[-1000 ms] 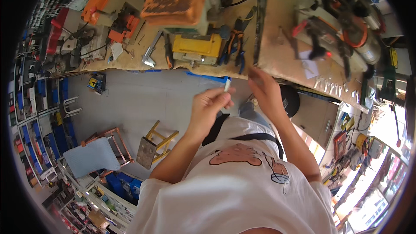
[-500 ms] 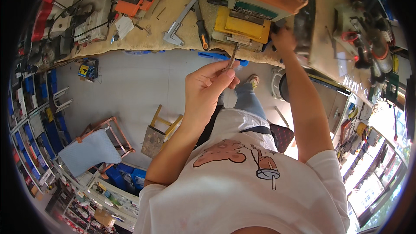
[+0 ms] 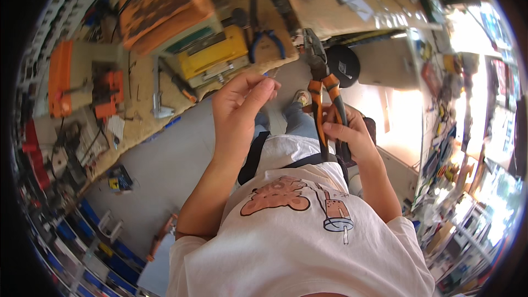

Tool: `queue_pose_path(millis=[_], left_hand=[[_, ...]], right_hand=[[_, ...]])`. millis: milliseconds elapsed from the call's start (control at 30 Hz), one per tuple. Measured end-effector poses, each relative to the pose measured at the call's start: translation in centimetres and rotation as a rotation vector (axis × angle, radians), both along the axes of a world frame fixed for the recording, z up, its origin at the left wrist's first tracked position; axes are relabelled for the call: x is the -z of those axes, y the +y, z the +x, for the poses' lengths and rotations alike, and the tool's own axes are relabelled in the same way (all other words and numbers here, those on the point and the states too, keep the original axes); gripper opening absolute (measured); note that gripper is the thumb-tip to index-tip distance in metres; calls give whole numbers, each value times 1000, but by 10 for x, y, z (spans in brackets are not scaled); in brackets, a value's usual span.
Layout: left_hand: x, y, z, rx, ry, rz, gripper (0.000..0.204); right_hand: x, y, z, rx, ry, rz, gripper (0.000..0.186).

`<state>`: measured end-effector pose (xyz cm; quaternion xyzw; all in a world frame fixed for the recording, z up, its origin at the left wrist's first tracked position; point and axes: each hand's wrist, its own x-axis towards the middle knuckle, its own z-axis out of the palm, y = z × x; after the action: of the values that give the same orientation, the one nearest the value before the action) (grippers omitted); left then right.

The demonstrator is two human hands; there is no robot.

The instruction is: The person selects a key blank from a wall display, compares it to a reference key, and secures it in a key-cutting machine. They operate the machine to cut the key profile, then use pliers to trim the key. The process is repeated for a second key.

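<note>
My right hand (image 3: 352, 132) grips a pair of pliers (image 3: 324, 85) by its orange and black handles, the metal jaws pointing up and away from me. The handles are spread a little, and nothing shows between the jaws. Left of it, my left hand (image 3: 239, 99) is raised with thumb and forefinger pinched together. Whatever lies in that pinch is too small and blurred to make out. Just beyond this hand, on the bench edge, stands a machine with a yellow block (image 3: 214, 52) and a worn orange cover (image 3: 165, 5). Blue-handled pliers (image 3: 268, 44) lie right of the block.
A caliper (image 3: 158, 96) and a screwdriver (image 3: 184, 86) lie on the bench (image 3: 140, 126) left of the yellow block. Another orange machine (image 3: 60, 80) stands farther left. Past the bench edge are a round black stool seat (image 3: 342, 66) and a cabinet (image 3: 385, 63).
My right hand has come back from the bench beside the machine, now with pliers in it. My left hand has drawn away from the yellow block; the thin metal piece it pinched is no longer distinct. The view has turned right.
</note>
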<state>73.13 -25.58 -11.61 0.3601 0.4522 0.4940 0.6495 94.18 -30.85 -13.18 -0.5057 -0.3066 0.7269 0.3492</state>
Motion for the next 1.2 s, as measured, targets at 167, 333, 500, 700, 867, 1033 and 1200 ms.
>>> queue_pose_path(millis=[167, 333, 500, 700, 867, 1033, 1200], left_hand=[[-12, 17, 76, 163, -120, 61, 12], [-18, 18, 135, 217, -197, -49, 12], [-22, 16, 198, 152, -247, 14, 10], [-18, 17, 247, 155, -219, 15, 13], [-14, 19, 272, 156, -191, 10, 13], [-8, 20, 284, 168, -177, 28, 11], [-7, 25, 293, 198, -178, 18, 9]], right_hand=[[-19, -21, 38, 107, 213, 41, 11], [-24, -28, 90, 72, 83, 74, 28], [-24, -25, 146, 38, -77, 176, 19], [-35, -15, 192, 0, -143, 154, 16], [-24, -18, 214, -3, -148, 235, 16], [-21, -20, 222, 15, -166, 206, 17], [-21, -20, 224, 80, -149, 169, 17]])
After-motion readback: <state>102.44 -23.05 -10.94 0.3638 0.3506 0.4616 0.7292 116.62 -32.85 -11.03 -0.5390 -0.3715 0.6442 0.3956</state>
